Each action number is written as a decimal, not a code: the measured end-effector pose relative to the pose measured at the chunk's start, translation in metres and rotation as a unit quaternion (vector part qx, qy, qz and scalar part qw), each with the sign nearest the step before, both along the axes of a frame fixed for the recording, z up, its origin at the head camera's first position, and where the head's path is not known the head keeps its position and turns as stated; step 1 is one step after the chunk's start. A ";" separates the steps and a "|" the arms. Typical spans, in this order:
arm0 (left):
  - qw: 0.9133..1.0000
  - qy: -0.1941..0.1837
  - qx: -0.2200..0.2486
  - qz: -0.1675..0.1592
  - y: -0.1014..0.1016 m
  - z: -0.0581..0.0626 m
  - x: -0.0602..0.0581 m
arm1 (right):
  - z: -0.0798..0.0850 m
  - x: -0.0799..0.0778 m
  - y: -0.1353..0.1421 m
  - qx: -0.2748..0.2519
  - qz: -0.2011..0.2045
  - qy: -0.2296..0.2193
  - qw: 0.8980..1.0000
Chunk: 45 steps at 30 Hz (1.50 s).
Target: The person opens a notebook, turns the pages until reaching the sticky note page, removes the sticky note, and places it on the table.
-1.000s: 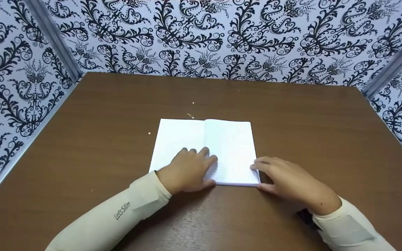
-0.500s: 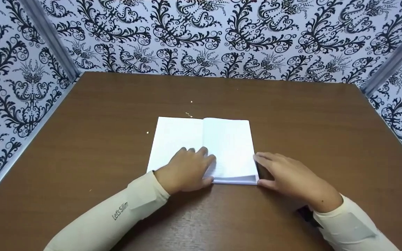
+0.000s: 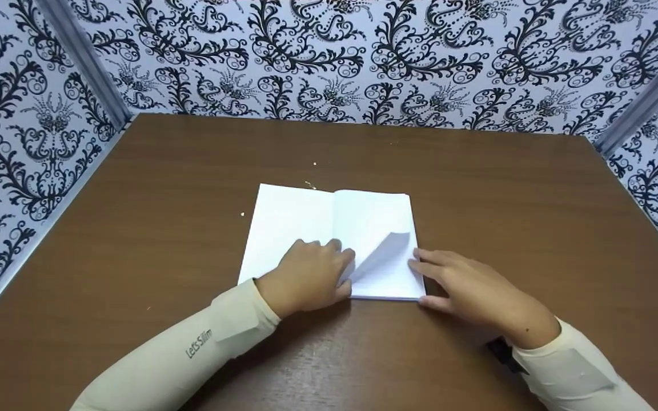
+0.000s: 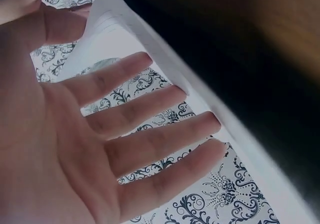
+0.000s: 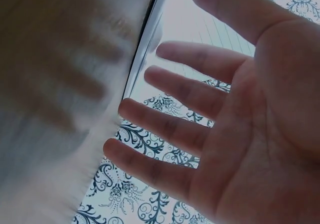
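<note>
- On the table (image 3: 329,151), head view: notebook (image 3: 292,214) spread flat, one page (image 3: 383,254) curled up, loads of wood either side. Left hand (image 3: 309,274) across the fold, right hand (image 3: 466,288) at the right edge.
- Left wrist: fingers (image 4: 165,137) straight, fanned out.
- Right wrist: fingers (image 5: 165,126) spread wide too.

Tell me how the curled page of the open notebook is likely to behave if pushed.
The curled page is probably floppy, since its lower corner bends up. It looks thin, so it likely weighs little and could crease. The notebook itself would probably resist sliding, as the left hand rests across it.
</note>
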<state>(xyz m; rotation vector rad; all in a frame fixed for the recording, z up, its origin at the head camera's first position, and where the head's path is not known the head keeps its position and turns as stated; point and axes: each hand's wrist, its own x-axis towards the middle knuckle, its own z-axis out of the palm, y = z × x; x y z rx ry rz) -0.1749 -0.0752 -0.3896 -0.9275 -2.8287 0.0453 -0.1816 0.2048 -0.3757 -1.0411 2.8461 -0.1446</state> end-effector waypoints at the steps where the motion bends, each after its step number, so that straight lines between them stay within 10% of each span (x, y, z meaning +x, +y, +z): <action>1: 1.000 0.010 0.004 -0.001 0.000 -0.001 0.000 | -0.002 0.001 0.000 0.000 0.001 -0.003 1.000; 11: 0.994 0.083 0.067 -0.010 0.009 0.001 0.003 | -0.010 0.007 0.001 0.006 0.003 -0.018 1.000; 24: 0.966 0.139 0.216 -0.017 0.009 0.008 0.000 | -0.007 0.007 0.004 -0.001 0.000 -0.034 0.999; 45: 0.958 0.190 0.214 0.001 -0.011 0.016 -0.011 | -0.001 0.001 0.000 0.000 0.006 -0.031 0.999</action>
